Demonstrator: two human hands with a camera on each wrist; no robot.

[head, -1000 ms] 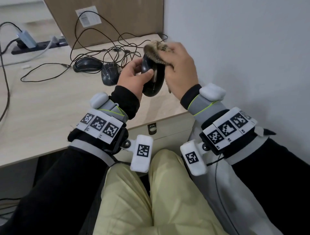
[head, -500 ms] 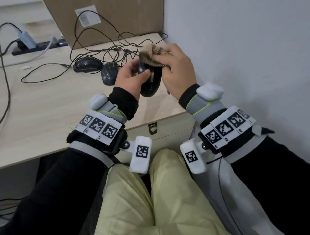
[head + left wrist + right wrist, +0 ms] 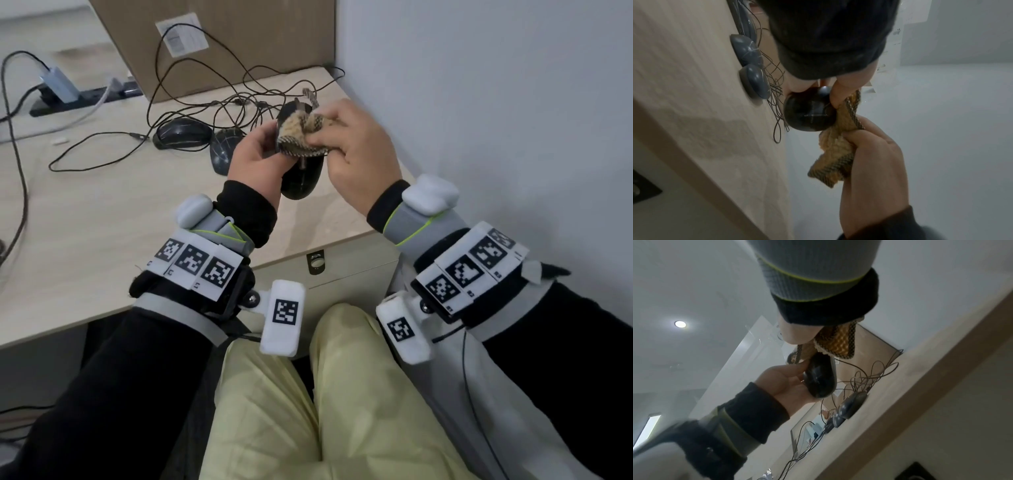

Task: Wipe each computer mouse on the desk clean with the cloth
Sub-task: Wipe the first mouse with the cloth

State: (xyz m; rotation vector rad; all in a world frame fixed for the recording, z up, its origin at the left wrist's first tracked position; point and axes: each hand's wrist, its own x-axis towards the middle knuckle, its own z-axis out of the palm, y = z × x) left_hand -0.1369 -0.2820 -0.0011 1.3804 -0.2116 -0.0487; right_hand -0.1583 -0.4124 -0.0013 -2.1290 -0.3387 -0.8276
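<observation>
The mouse [image 3: 301, 178] sits lifted above the surface [image 3: 102, 219], gripped along its sides by the left hand [image 3: 255, 157]; the right hand [image 3: 356, 147] clutches the cloth [image 3: 301, 133] bunched against its top. Light, rigid and probably slick, it seems best pinched at the flanks. The cloth is soft and crumples readily.

Held mouse [image 3: 301, 178]: glossy black, lifted off the table, gripped from its left side by the left hand [image 3: 257, 159], front end pointing away from the person. Cloth [image 3: 303, 135]: tan, fuzzy, dark checked border, bunched in the right hand [image 3: 356, 150] and pressed on the top front of that mouse. Two more dark mice [image 3: 183, 134] [image 3: 224, 149] lie side by side on the table, just left of the left hand, cords tangled behind them.
</observation>
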